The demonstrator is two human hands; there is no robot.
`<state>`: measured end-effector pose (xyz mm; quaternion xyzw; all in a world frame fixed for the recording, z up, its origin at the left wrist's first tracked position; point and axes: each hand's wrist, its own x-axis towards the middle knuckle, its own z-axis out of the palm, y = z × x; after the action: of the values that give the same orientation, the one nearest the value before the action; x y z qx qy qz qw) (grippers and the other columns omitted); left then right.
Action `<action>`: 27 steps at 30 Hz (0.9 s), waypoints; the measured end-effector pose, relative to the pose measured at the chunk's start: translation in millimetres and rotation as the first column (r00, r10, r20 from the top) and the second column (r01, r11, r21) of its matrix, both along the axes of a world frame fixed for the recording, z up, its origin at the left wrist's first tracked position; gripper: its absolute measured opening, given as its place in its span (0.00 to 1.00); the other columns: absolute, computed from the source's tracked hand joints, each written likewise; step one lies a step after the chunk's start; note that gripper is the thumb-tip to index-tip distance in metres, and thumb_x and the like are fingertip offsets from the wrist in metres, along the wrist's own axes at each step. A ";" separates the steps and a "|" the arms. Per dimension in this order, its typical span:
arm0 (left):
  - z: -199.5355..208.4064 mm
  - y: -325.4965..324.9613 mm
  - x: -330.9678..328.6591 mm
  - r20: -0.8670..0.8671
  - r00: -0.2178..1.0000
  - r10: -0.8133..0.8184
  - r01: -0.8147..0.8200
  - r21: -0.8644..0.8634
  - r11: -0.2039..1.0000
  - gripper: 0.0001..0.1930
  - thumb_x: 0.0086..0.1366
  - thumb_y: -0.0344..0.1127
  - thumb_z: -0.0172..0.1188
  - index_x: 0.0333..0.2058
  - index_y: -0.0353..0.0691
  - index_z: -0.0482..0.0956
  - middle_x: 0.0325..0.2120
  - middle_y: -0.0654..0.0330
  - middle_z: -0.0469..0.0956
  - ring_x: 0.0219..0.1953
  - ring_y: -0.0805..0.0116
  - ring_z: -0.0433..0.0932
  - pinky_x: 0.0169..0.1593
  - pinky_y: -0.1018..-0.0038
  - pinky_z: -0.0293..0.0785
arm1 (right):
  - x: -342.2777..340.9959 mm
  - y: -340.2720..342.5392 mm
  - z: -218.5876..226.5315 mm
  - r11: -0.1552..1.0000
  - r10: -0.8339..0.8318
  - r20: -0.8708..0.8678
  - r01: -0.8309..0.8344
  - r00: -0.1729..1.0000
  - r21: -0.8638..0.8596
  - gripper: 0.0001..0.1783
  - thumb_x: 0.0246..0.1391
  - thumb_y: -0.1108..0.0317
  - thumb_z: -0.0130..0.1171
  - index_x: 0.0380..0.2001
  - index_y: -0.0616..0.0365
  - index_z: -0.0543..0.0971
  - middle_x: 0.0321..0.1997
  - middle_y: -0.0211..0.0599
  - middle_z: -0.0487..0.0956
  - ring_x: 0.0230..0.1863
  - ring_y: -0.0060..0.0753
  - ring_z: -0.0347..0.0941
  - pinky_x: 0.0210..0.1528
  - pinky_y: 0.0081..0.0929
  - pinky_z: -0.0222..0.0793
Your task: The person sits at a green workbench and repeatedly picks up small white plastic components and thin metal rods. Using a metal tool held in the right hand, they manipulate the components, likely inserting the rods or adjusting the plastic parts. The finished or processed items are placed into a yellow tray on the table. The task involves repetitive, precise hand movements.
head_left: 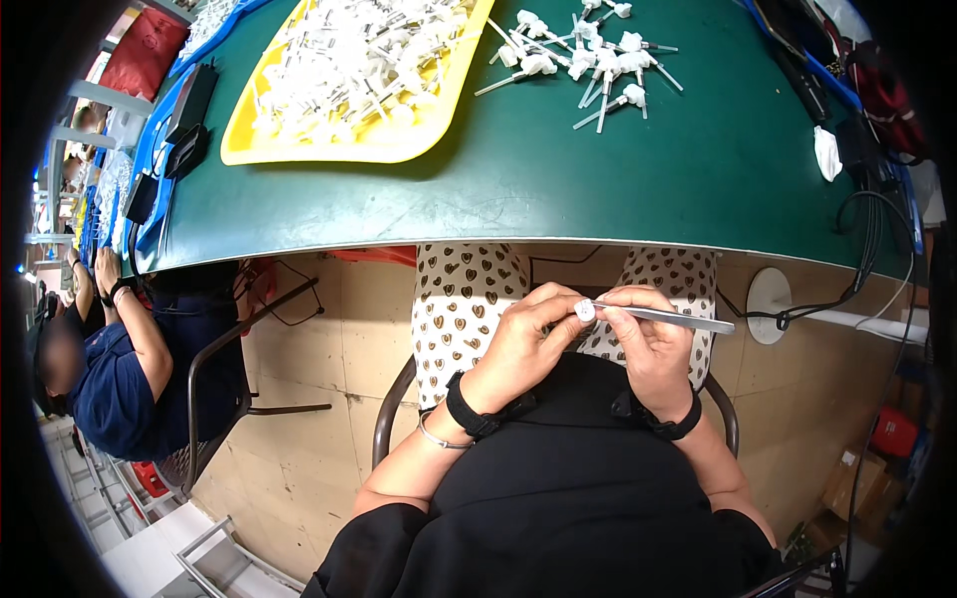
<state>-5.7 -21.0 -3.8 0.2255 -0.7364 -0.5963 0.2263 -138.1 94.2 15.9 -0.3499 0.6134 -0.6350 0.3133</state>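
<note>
Over my lap, just off the table's near edge, my left hand (528,339) is closed, pinching a small round white plastic piece (585,310) between thumb and fingers. My right hand (653,349) grips a pair of metal tweezers (698,322). Their tips point left and meet the white piece, though the exact contact is too small to make out. Beyond my hands, a yellow tray (389,149) is heaped with white plastic parts that have thin tubes (349,70). Several similar tubed parts (603,62) lie loose on the table to its right.
The green table (498,204) has its near edge close to my hands. Black cables (867,249) hang at its right end, near a crumpled white scrap (826,153). To the left sits a co-worker (120,369) on a metal-framed chair (204,399). Cardboard boxes (852,483) stand at lower right.
</note>
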 end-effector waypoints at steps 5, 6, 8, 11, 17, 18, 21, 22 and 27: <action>0.0 0.9 0.0 0.008 1.000 0.003 -0.003 -0.009 1.000 0.08 0.65 0.26 0.65 0.42 0.30 0.83 0.37 0.53 0.82 0.38 0.62 0.82 0.43 0.71 0.79 | -1.7 0.0 -0.8 1.000 -0.006 -0.093 0.008 0.996 0.019 0.05 0.62 0.77 0.61 0.41 0.65 0.80 0.40 0.37 0.81 0.37 0.23 0.77 0.39 0.20 0.74; -0.3 1.0 -0.1 0.006 1.000 0.003 -0.003 -0.011 1.000 0.08 0.65 0.26 0.65 0.41 0.29 0.83 0.37 0.53 0.82 0.38 0.62 0.82 0.43 0.71 0.79 | -1.9 -0.1 -1.5 1.000 -0.007 -0.102 0.008 0.995 0.014 0.05 0.62 0.77 0.61 0.41 0.65 0.80 0.39 0.37 0.81 0.37 0.23 0.77 0.39 0.20 0.74; 0.5 0.1 -0.2 0.007 1.000 -0.001 0.001 -0.016 1.000 0.08 0.65 0.25 0.64 0.41 0.30 0.83 0.37 0.53 0.82 0.38 0.61 0.82 0.43 0.71 0.79 | -2.1 -0.3 -1.7 1.000 -0.005 -0.118 0.006 0.993 0.010 0.05 0.62 0.77 0.61 0.41 0.65 0.80 0.39 0.37 0.81 0.36 0.23 0.78 0.39 0.21 0.74; 2.0 0.6 -0.2 0.007 1.000 -0.001 0.001 -0.020 1.000 0.08 0.65 0.25 0.64 0.41 0.30 0.83 0.37 0.53 0.82 0.38 0.61 0.82 0.43 0.70 0.79 | -2.2 -0.5 -1.2 1.000 -0.002 -0.144 0.004 0.990 0.012 0.05 0.62 0.77 0.61 0.41 0.65 0.80 0.39 0.38 0.81 0.36 0.24 0.78 0.39 0.21 0.74; 1.4 0.9 -0.3 -0.010 1.000 -0.009 0.009 -0.053 0.999 0.07 0.65 0.25 0.64 0.41 0.30 0.83 0.37 0.53 0.82 0.38 0.61 0.82 0.43 0.70 0.79 | -1.1 -1.7 2.4 1.000 -0.007 -0.144 0.010 0.990 0.023 0.04 0.62 0.77 0.61 0.40 0.66 0.81 0.38 0.38 0.82 0.36 0.25 0.78 0.39 0.22 0.74; 1.4 1.0 -0.3 -0.011 1.000 -0.010 0.009 -0.058 0.998 0.07 0.65 0.25 0.64 0.41 0.30 0.83 0.37 0.53 0.82 0.38 0.61 0.82 0.43 0.70 0.79 | -0.9 -1.5 3.3 1.000 -0.007 -0.135 0.011 0.991 0.028 0.04 0.62 0.77 0.61 0.39 0.66 0.81 0.38 0.38 0.82 0.36 0.25 0.78 0.38 0.22 0.74; 1.7 1.8 0.0 -0.005 1.000 -0.010 0.010 -0.050 0.999 0.07 0.65 0.25 0.64 0.41 0.30 0.83 0.37 0.53 0.83 0.38 0.61 0.82 0.43 0.70 0.79 | -0.4 -0.9 4.1 0.999 -0.013 -0.112 0.016 0.994 0.033 0.04 0.62 0.77 0.60 0.39 0.66 0.81 0.37 0.38 0.82 0.36 0.25 0.78 0.38 0.22 0.74; 1.7 1.9 0.1 -0.010 1.000 -0.009 0.008 -0.050 0.999 0.07 0.65 0.25 0.64 0.41 0.30 0.83 0.37 0.53 0.83 0.38 0.61 0.82 0.43 0.70 0.79 | -0.2 -0.7 4.3 0.999 -0.015 -0.106 0.019 0.994 0.033 0.04 0.62 0.77 0.60 0.39 0.66 0.81 0.37 0.38 0.82 0.36 0.25 0.78 0.38 0.22 0.74; 2.7 3.0 -0.2 -0.010 1.000 -0.007 0.007 -0.048 0.999 0.07 0.65 0.25 0.64 0.41 0.30 0.84 0.37 0.53 0.82 0.38 0.61 0.82 0.42 0.70 0.79 | -1.5 -1.1 4.9 1.000 -0.002 -0.156 0.005 0.988 0.019 0.03 0.61 0.77 0.61 0.38 0.66 0.81 0.37 0.39 0.82 0.35 0.26 0.78 0.37 0.22 0.74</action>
<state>-5.9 -17.9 -1.2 0.2144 -0.7500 -0.5806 0.2334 -139.6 93.0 20.8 -0.3943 0.6428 -0.6003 0.2666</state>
